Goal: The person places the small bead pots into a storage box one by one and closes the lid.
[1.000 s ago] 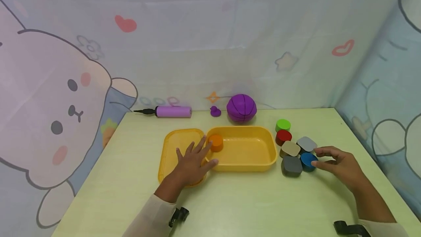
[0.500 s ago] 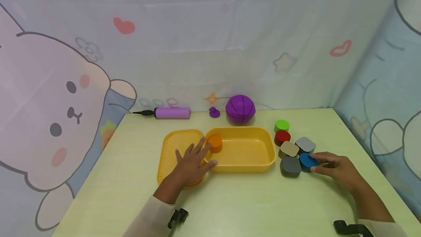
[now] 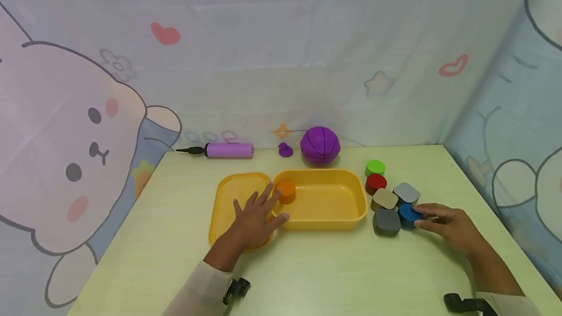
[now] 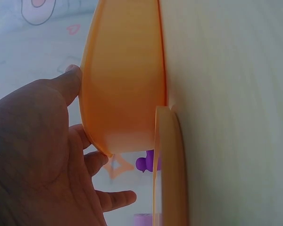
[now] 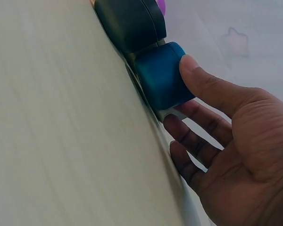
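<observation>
On a pale surface (image 3: 329, 272), nearest, a person's right hand (image 3: 454, 226) pinches the right side of a blue block (image 3: 407, 216) between thumb and fingertips. The block stands at the right of the cluster, just beside a dark grey one (image 3: 387, 222). The left hand (image 3: 255, 223), fingers spread, touches the rim at the left end of a yellow box (image 3: 329, 204), gripping nothing. A yellow lid (image 3: 225, 208) lies left of the box; inside, at its left end, is an orange block (image 3: 286, 192). Beyond the blue block are beige (image 3: 385, 199), light grey (image 3: 407, 193), red (image 3: 375, 183) and green blocks (image 3: 375, 167). Farthest, left to right: a purple pump (image 3: 229, 150), duck (image 3: 285, 150) and ball (image 3: 320, 145), before a cartoon-printed backdrop (image 3: 263, 62).
</observation>
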Available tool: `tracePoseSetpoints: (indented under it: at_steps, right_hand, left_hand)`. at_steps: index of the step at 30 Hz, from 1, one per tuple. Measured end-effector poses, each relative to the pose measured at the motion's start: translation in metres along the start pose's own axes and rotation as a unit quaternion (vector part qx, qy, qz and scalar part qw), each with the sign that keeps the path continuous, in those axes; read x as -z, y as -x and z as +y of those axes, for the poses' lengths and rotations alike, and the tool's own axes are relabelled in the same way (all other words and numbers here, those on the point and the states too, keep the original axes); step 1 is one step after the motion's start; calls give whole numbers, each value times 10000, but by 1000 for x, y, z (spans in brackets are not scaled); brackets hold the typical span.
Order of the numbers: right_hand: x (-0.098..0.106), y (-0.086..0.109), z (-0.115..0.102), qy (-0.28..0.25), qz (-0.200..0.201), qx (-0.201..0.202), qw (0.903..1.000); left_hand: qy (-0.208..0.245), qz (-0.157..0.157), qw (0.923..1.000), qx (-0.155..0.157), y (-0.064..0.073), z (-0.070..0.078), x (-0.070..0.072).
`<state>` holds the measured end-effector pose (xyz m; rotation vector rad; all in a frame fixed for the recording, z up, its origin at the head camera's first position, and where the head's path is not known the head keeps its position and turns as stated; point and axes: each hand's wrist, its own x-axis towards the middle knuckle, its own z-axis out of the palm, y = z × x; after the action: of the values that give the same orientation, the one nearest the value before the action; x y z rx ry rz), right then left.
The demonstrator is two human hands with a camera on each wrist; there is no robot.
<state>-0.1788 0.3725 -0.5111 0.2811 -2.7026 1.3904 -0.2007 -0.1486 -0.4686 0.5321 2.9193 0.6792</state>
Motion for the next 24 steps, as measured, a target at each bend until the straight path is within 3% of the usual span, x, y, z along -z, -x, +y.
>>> tracePoseSetpoints:
  at_steps: [4,15,24]
  right_hand:
    - [4,2,-3,-81,15,-17,10000]
    - [16,0,-15,-243,418,549,9973]
    - [9,-13,-38,-154,518,1298,9901]
  left_hand:
    - [-17,-19,10000,10,1,0,0]
    - [50,-34,10000,55,2,-2,-1]
    - [-42,-29,10000,45,-2,-4,-4]
